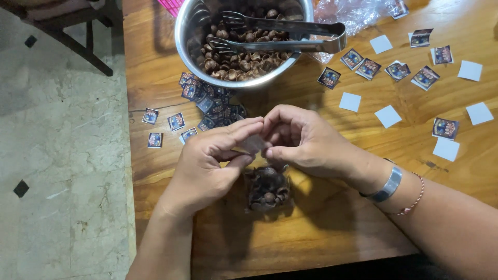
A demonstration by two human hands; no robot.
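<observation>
A small clear plastic bag filled with dark brown dried pieces rests on the wooden table. My left hand and my right hand meet above it, both pinching the bag's top edge between fingers and thumbs. On my right wrist I wear a silver bangle and a thin red string bracelet.
A steel bowl of the same brown pieces stands at the back with metal tongs laid across it. Several small printed stickers and white paper squares lie scattered about. Crumpled clear plastic sits behind. The table's left edge drops to a marble floor.
</observation>
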